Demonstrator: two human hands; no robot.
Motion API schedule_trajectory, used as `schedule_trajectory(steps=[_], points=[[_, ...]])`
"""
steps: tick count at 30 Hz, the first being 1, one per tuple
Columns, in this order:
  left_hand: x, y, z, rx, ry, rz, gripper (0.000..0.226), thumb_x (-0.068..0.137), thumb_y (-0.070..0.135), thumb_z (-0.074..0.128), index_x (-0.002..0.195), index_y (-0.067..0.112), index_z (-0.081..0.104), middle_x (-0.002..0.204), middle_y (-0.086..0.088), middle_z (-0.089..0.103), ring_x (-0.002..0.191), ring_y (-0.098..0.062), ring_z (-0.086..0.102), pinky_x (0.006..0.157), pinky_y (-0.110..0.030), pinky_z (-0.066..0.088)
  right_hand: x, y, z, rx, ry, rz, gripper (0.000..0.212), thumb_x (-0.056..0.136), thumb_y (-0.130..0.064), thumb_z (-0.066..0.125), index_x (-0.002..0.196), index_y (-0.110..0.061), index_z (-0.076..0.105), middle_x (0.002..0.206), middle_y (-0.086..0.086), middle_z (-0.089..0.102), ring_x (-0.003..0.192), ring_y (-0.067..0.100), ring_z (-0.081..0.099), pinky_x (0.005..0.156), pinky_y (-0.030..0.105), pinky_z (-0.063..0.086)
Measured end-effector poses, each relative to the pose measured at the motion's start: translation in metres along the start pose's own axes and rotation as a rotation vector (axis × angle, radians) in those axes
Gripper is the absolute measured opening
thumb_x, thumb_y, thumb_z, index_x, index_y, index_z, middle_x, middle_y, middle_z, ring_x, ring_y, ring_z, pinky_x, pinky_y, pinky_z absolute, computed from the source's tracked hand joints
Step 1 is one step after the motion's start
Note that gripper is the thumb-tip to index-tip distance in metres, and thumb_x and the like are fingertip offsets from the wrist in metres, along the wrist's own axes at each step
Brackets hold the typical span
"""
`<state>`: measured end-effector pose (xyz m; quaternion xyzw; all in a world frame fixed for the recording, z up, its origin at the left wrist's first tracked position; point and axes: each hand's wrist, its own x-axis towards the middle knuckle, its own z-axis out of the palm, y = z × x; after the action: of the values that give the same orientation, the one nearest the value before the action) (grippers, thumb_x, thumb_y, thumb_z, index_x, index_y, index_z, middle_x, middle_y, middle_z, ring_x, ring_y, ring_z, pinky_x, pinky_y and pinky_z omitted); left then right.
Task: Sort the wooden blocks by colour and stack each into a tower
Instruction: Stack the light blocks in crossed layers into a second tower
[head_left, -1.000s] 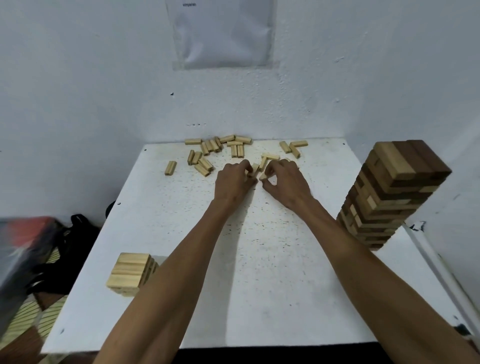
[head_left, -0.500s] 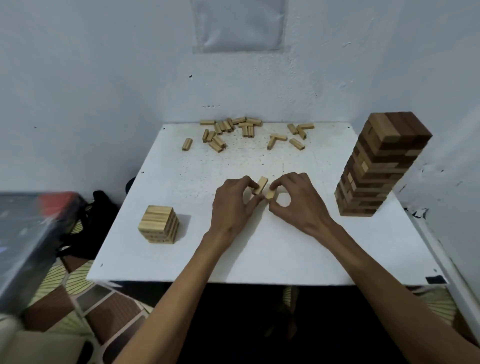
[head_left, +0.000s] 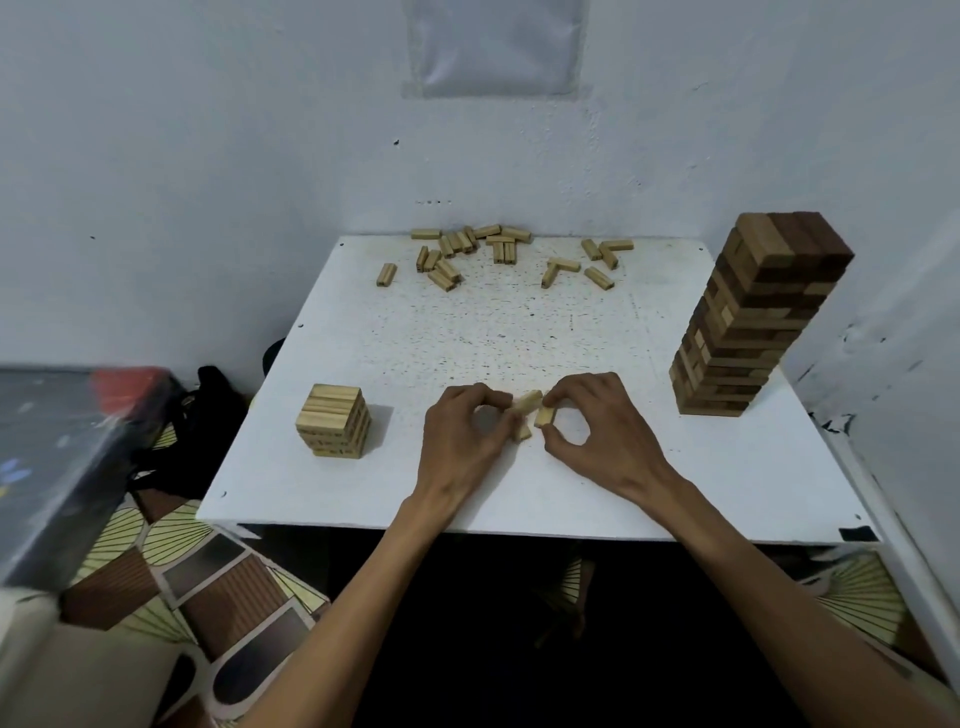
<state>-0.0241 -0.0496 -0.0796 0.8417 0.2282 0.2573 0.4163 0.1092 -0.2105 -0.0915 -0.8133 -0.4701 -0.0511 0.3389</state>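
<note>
Over the near middle of the white table, my left hand and my right hand meet, each pinching light wooden blocks; about three blocks show between the fingers. A short stack of light blocks stands at the near left of the table. A tall tower of mixed dark and light blocks stands at the right edge. Several loose light blocks lie scattered along the far edge by the wall.
White walls close in behind and to the right of the table. A dark bag and a grey box with a red patch sit to the left, beside the table. Patterned floor shows below.
Both hands drew back from the far pile of blocks to the near middle of the table, carrying a few light blocks. The view also pulled back and lowered.
</note>
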Motion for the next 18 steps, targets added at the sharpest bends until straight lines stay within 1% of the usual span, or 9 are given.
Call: schedule_trajectory(steps=[2,4,5,7,9,11,14,15,18], points=[[-0.003,0.001,-0.003,-0.005,0.069,-0.01,0.004,0.088,0.024,0.078,0.091,0.024,0.076,0.097,0.025,0.069,0.104,0.003,0.06,0.088,-0.011,0.041,0.0,0.0,0.0,0.005,-0.004,0.013,0.024,0.083,-0.028,0.073,0.104,-0.024,0.066,0.109,-0.015,0.063,0.11,0.015,0.048,0.087,0.034,0.049],[-0.004,0.003,-0.005,0.018,0.119,0.022,0.004,0.09,0.018,0.076,0.092,0.021,0.074,0.098,0.028,0.066,0.105,0.0,0.06,0.089,-0.008,0.039,0.001,0.0,0.0,0.015,-0.012,0.029,0.024,0.083,-0.028,0.074,0.105,-0.025,0.066,0.11,-0.016,0.063,0.111,0.014,0.048,0.087,0.034,0.05],[-0.005,0.003,-0.006,0.032,0.125,0.021,0.004,0.09,0.017,0.075,0.092,0.02,0.073,0.098,0.026,0.066,0.106,-0.003,0.06,0.09,-0.01,0.041,0.001,0.0,0.0,0.017,-0.018,0.029,0.024,0.083,-0.028,0.074,0.105,-0.025,0.066,0.11,-0.017,0.063,0.111,0.014,0.048,0.087,0.034,0.05],[-0.005,0.002,-0.01,0.065,0.137,-0.006,0.006,0.09,0.015,0.074,0.091,0.02,0.073,0.098,0.022,0.069,0.105,-0.007,0.06,0.09,-0.021,0.046,0.002,0.0,-0.001,0.024,-0.034,0.01,0.024,0.083,-0.028,0.074,0.105,-0.027,0.066,0.111,-0.019,0.063,0.113,0.013,0.048,0.088,0.034,0.05],[-0.008,-0.002,-0.013,0.131,0.147,0.001,0.005,0.089,0.015,0.075,0.09,0.021,0.075,0.096,0.016,0.072,0.102,-0.011,0.059,0.087,-0.028,0.047,0.002,-0.001,-0.004,0.054,-0.056,-0.004,0.024,0.082,-0.026,0.074,0.105,-0.029,0.066,0.112,-0.023,0.062,0.114,0.013,0.048,0.089,0.034,0.05],[-0.014,-0.004,-0.015,0.211,0.131,0.047,0.001,0.089,0.021,0.076,0.089,0.021,0.077,0.093,0.013,0.073,0.1,-0.014,0.057,0.083,-0.026,0.043,0.001,-0.001,-0.007,0.095,-0.085,-0.02,0.024,0.083,-0.025,0.075,0.105,-0.031,0.066,0.115,-0.025,0.062,0.117,0.013,0.048,0.091,0.032,0.05],[-0.021,-0.004,-0.015,0.235,0.075,0.08,0.012,0.089,0.029,0.069,0.092,0.022,0.078,0.094,0.014,0.074,0.1,-0.014,0.057,0.084,-0.031,0.045,0.0,0.0,-0.011,0.134,-0.16,-0.07,0.025,0.084,-0.026,0.076,0.106,-0.033,0.068,0.121,-0.026,0.062,0.12,0.012,0.047,0.094,0.027,0.047],[-0.022,-0.003,-0.016,0.213,0.058,0.079,0.013,0.089,0.028,0.067,0.096,0.024,0.078,0.095,0.015,0.073,0.099,-0.013,0.057,0.085,-0.031,0.046,0.0,0.0,-0.012,0.141,-0.182,-0.078,0.025,0.084,-0.027,0.076,0.107,-0.034,0.068,0.122,-0.026,0.062,0.121,0.011,0.046,0.095,0.026,0.046],[-0.019,-0.004,-0.021,0.119,-0.023,0.078,0.027,0.085,0.026,0.064,0.111,0.026,0.073,0.098,0.019,0.072,0.099,-0.008,0.055,0.087,-0.022,0.042,0.001,-0.001,-0.014,0.145,-0.209,-0.082,0.024,0.085,-0.03,0.077,0.107,-0.035,0.068,0.122,-0.026,0.062,0.122,0.009,0.045,0.097,0.025,0.044]])
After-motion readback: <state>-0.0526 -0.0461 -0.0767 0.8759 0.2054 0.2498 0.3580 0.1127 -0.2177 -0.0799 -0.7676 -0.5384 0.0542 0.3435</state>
